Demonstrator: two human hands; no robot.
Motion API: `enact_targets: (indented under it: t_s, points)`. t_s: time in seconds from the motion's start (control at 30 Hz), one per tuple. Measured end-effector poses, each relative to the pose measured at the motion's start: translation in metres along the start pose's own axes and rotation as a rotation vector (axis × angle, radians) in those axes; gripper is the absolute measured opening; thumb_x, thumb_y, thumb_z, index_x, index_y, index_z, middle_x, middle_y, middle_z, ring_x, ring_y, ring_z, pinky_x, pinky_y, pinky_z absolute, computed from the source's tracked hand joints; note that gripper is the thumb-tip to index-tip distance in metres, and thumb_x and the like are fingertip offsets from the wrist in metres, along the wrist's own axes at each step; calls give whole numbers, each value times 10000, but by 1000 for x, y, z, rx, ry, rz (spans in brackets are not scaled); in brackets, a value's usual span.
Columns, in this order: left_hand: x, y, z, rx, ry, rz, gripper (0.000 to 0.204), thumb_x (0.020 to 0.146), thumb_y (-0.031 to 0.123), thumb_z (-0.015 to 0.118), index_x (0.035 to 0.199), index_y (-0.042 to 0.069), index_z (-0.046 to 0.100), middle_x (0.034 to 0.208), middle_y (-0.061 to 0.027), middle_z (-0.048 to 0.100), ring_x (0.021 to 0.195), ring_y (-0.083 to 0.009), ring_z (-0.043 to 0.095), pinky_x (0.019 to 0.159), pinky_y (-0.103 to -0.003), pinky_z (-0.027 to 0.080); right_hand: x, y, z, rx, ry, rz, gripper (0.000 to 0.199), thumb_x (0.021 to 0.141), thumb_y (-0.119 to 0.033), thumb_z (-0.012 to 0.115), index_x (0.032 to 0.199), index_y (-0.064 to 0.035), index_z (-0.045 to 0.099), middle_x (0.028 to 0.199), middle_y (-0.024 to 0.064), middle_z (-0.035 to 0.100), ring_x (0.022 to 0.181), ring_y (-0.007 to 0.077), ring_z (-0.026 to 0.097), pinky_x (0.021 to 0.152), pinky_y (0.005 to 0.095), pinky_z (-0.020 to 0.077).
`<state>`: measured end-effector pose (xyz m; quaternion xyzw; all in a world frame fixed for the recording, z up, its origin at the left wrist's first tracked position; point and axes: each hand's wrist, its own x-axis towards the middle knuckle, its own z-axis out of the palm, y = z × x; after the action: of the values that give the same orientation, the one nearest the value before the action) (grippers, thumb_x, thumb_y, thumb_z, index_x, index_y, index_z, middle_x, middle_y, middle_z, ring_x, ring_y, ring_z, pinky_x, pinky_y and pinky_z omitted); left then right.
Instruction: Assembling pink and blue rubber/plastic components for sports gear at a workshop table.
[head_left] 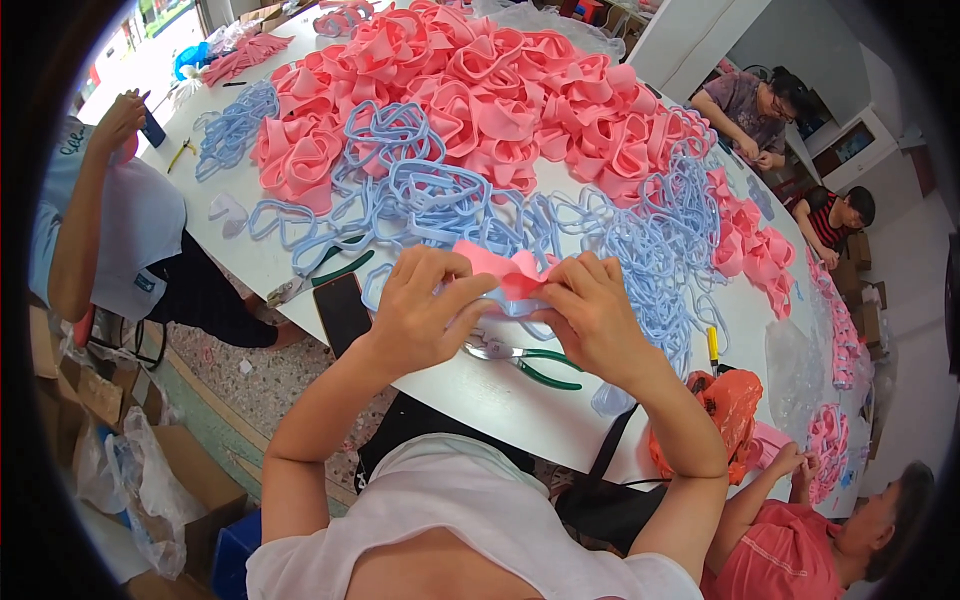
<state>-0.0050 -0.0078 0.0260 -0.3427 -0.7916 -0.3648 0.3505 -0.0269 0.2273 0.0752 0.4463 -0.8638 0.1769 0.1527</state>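
Note:
My left hand (425, 305) and my right hand (597, 318) are raised over the near edge of the table, fingers pinched. Between them stretches a pink fabric band (490, 262), with a light blue strip (515, 306) along its lower edge. Each hand grips one end; the fingertips hide how the two pieces meet. Just beyond lie tangled light blue loops (440, 190), and behind these rises a large heap of pink bands (470, 90). Below my hands, pliers with green handles (545, 378) rest on the white table.
A dark phone (342, 312) and a second green-handled tool (340, 262) lie to the left. At right are a yellow-handled tool (712, 343) and an orange-red plastic bag (735, 405). Several people work around the white table (450, 400). Cardboard boxes (195, 470) stand on the floor at left.

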Motion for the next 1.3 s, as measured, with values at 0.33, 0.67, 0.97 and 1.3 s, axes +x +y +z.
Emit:
enact_targets:
  t_s: [0.33,0.67,0.97,1.3]
  points:
    - [9,13,42,598,-101,44,332,715,262,756,1003,118,671,1084,-30,550,1114,-218,489,1080,-516,209,11,7,6,-17,16,60,225,709,-83,749,894,-47,627,919,51,524,895,236,484,765,375,331]
    - [3,-18,59,454,-112,50,252,732,194,720,943,71,657,1030,-45,564,1097,-232,480,1060,-506,219,15,19,22,-74,71,21,277,743,-138,748,980,-59,629,987,62,559,927,244,524,790,374,356]
    - [13,-4,20,204,-90,-118,224,756,184,734,928,68,650,989,-45,560,1043,-254,473,941,-448,270,5,20,-10,337,90,202,248,867,-208,676,996,-5,615,963,127,581,926,295,534,837,384,409]
    - [21,4,12,50,-170,-274,234,805,212,723,1002,102,665,929,-33,599,912,-224,483,833,-382,283,19,17,-7,212,155,110,195,823,-99,705,915,17,578,902,136,562,868,314,517,731,388,436]
